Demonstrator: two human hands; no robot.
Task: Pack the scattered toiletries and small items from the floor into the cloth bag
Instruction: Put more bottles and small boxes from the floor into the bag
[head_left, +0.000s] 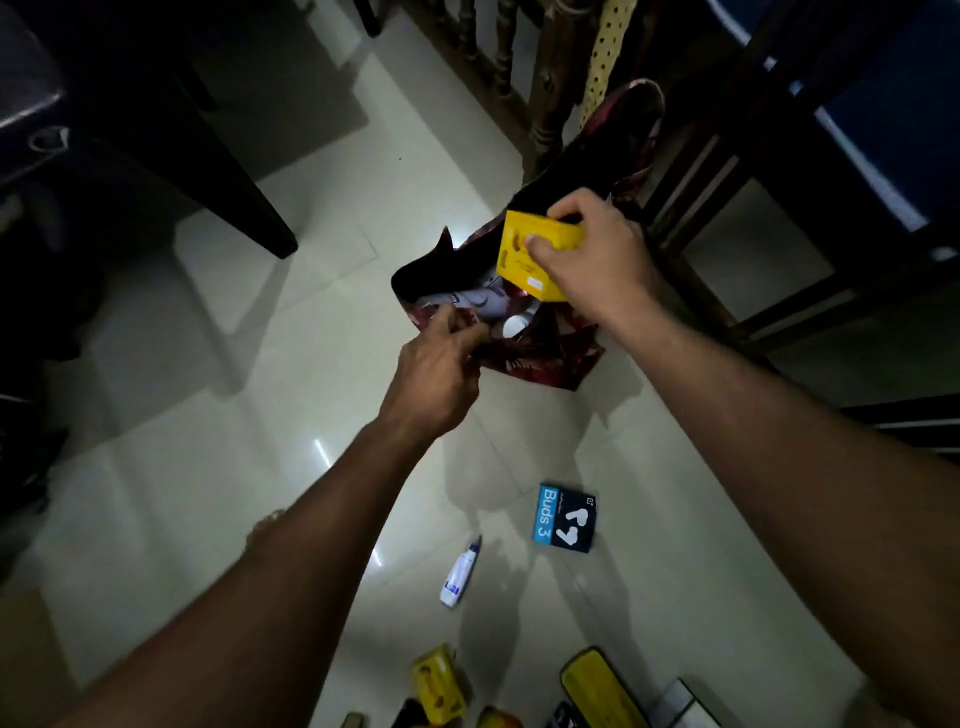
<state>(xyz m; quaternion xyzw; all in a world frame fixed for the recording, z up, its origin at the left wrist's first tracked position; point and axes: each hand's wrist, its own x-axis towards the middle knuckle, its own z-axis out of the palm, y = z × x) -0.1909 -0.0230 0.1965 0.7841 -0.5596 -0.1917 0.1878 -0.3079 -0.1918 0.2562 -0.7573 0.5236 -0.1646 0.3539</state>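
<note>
A dark red patterned cloth bag (540, 358) stands open on the pale tiled floor. My left hand (439, 369) pinches its near rim and holds the mouth apart. My right hand (592, 260) grips a yellow box (524, 254) just above the bag's opening. Inside the bag lie a white packet (483, 301) and a white round item (514, 325). On the floor nearer me lie a blue and black earbuds box (565, 518), a small white tube (458, 574), a second yellow box (439, 686) and a long yellow and black case (605, 691).
A wooden chair (737, 171) stands right behind the bag, with turned wooden railing posts (550, 104) beyond it. A dark table leg (234, 182) slants down at the left. More small items show at the bottom edge.
</note>
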